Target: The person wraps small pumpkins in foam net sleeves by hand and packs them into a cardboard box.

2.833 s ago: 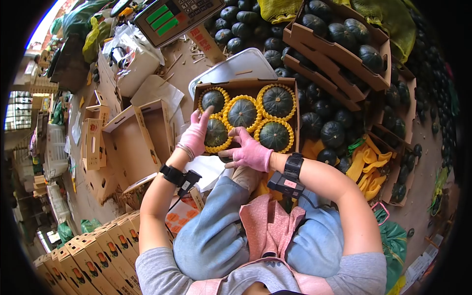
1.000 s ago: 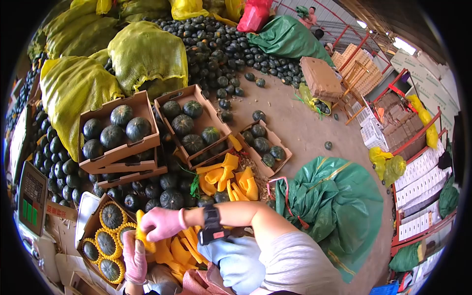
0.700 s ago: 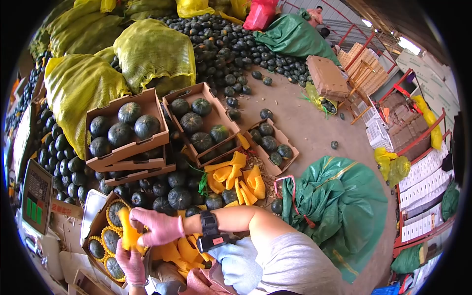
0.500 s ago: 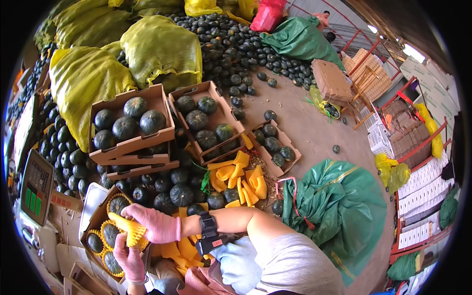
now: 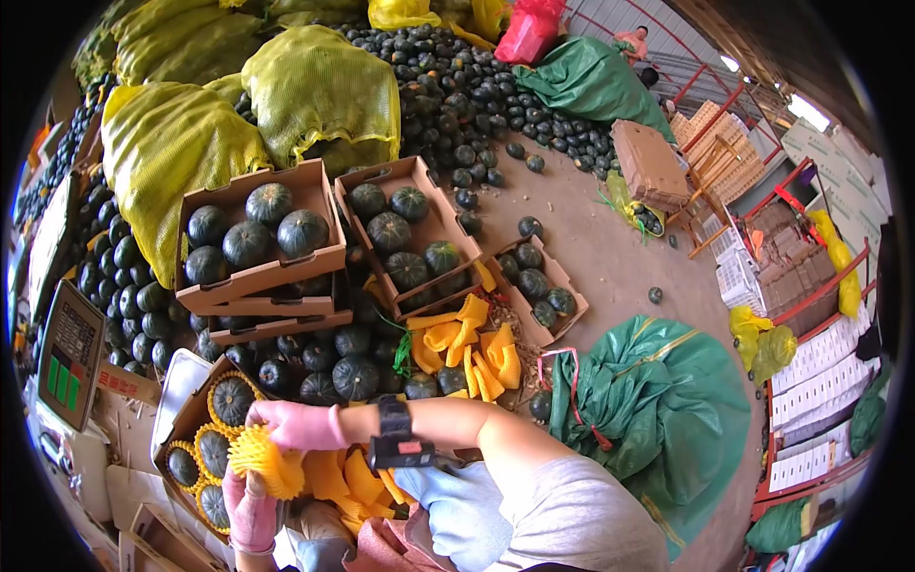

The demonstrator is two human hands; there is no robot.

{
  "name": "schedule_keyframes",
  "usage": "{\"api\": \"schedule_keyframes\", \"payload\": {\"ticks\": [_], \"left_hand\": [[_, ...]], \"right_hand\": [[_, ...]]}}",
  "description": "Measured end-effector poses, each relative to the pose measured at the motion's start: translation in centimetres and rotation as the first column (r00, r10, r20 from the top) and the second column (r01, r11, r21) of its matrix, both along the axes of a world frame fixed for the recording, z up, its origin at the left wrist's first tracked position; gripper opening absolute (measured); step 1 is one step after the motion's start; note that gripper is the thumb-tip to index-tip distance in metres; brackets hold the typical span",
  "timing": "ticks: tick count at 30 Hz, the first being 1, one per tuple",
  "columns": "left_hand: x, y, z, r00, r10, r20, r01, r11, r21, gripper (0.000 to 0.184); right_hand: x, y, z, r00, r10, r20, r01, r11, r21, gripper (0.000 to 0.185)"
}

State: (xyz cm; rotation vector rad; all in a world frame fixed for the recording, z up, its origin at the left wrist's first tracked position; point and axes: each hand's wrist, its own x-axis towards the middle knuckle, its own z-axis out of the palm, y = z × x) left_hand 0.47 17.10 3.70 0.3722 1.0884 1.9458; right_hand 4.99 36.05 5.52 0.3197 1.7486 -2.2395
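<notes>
Both my hands wear pink gloves and grip a yellow foam net sleeve (image 5: 269,464) between them. My right hand (image 5: 297,425) is closed on its upper edge, and my left hand (image 5: 252,515) pinches it from below. The sleeve is spread wide; I cannot see anything inside it. Just left of and under it stands a cardboard box (image 5: 193,412) holding several dark green squashes (image 5: 215,451), each in a yellow foam net. Flat yellow foam sleeves (image 5: 357,484) lie by my lap, below my right forearm.
Cardboard boxes (image 5: 267,291) of bare squashes stand ahead, with loose squashes (image 5: 355,377) around them. A digital scale (image 5: 71,355) is at left. A green tarp bundle (image 5: 658,419) lies right. Yellow mesh sacks (image 5: 324,95) stand behind. A person (image 5: 633,42) is far back.
The foam sleeve has gone from narrow and folded to spread open between my hands. My right hand has shifted slightly up, and the whole view has moved a little.
</notes>
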Motion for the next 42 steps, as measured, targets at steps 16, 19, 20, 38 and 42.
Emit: {"api": "schedule_keyframes", "payload": {"ticks": [16,19,20,38,42], "left_hand": [[-2.6,-4.6,-0.2,-0.133,-0.636,-0.76,-0.688,0.611,-0.391,0.07],[-1.6,-5.3,-1.9,0.109,-0.609,-0.786,-0.446,0.677,-0.586,0.061],[-1.4,-5.7,-2.4,0.176,-0.667,-0.724,-0.404,0.622,-0.671,0.058],[-6.2,-4.5,-2.8,-0.018,-0.834,-0.552,-0.546,0.471,-0.693,0.024],[-5.3,-4.7,-7.2,-0.195,-0.743,-0.64,-0.596,0.608,-0.524,0.013]], "right_hand": [[-3.4,-6.0,-5.1,0.802,0.452,-0.39,0.185,0.433,0.882,0.04],[-1.9,-4.6,-6.8,0.726,0.621,-0.296,-0.227,0.622,0.749,0.04],[-0.8,-3.3,-5.7,0.733,0.515,-0.446,-0.151,0.761,0.631,0.05],[7.5,15.8,-5.8,0.827,-0.436,-0.354,0.562,0.627,0.54,0.021],[9.3,17.9,-5.1,0.87,-0.435,-0.232,0.378,0.288,0.88,0.014]]}}
